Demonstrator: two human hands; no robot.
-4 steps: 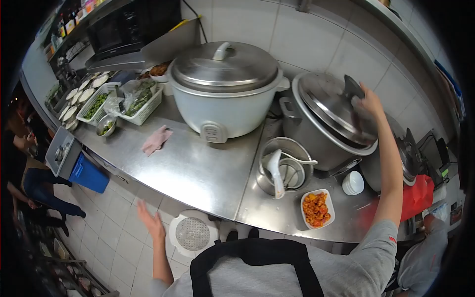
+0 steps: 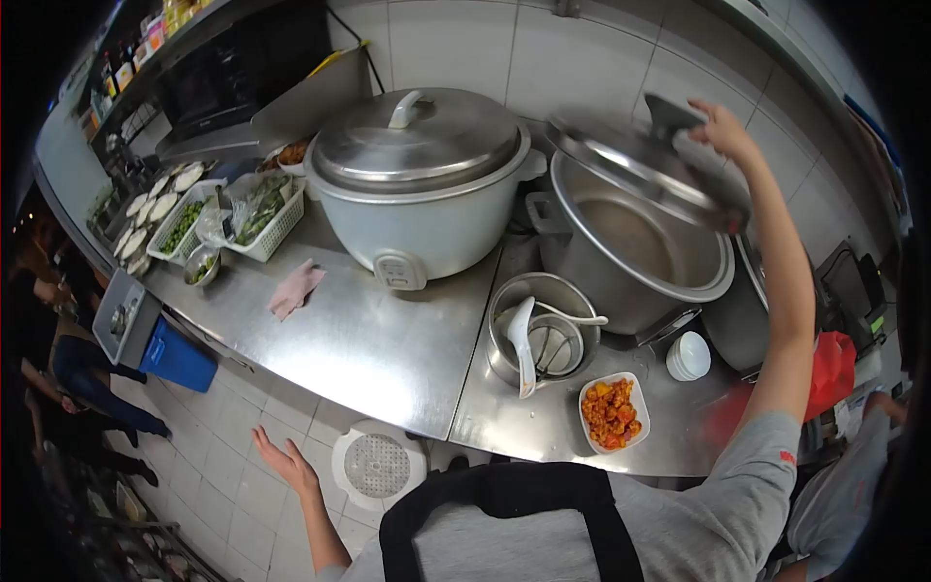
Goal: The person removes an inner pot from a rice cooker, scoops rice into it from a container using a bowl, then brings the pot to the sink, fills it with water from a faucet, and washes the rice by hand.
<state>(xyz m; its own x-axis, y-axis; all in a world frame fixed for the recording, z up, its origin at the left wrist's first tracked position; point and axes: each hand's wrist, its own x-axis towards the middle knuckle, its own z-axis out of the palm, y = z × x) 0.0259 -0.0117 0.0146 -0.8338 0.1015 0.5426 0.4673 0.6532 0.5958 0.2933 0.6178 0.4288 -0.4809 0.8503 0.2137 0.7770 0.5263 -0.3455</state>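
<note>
My right hand [image 2: 722, 131] grips the dark handle of a metal pot lid [image 2: 640, 165] and holds it tilted above a large grey pot [image 2: 718, 276]. The pot's wide inside shows below the lid. Out over the floor, left of my body, my left hand [image 2: 286, 461] is empty with fingers apart. In front of the pot stands a metal container [image 2: 499, 354] of water with a white rice paddle [image 2: 522, 339] and a long-handled ladle in it. Nearer me sits a square white bowl of reddish-orange food [image 2: 613, 412], with stacked white bowls [image 2: 689, 357] to its right.
A big lidded rice cooker [image 2: 417, 228] stands mid-counter. Left of it are a pink cloth [image 2: 296, 289], white baskets of greens [image 2: 267, 242] and a small metal bowl [image 2: 202, 267]. A plastic stool [image 2: 378, 466] is on the floor. Other people stand far left and at right.
My right hand has raised the lid off the pot's rim, so the inside now shows. My left hand has shifted slightly and stays empty.
</note>
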